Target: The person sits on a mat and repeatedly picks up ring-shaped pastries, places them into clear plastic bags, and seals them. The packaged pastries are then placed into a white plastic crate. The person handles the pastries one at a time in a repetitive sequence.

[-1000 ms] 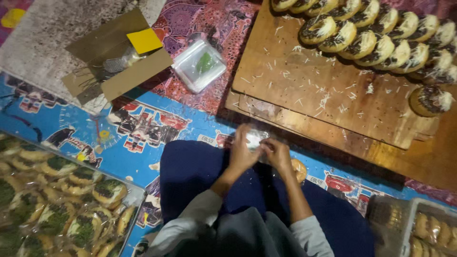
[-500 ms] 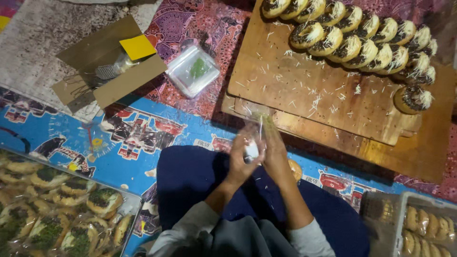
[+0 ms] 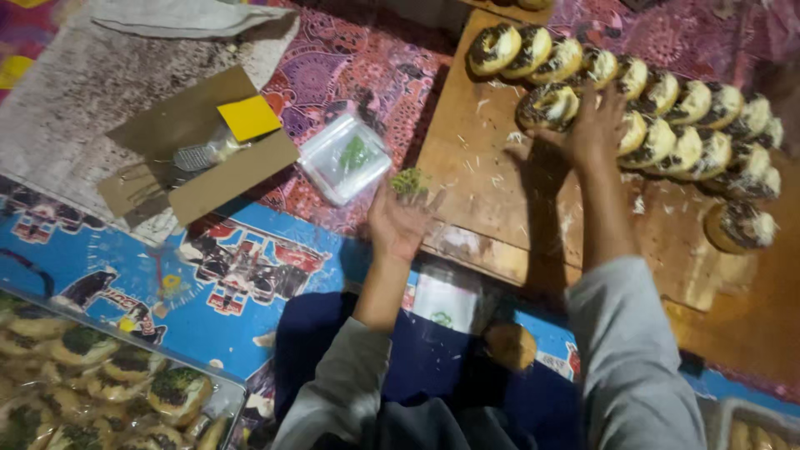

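The scene is dim and warm-toned, with grain throughout. Light falls from the near left, so the right hand and its arm throw a dark shadow leftward across the wooden board. The near edge and far right corner sink into darkness. Both hands are smeared by motion blur, the left hand most. The plastic box shows faint glare.

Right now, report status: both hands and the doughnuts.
Right hand on a doughnut in the front row on the wooden board. Left hand open beside the clear plastic tub, green bits at its fingertips. Nothing blocking.
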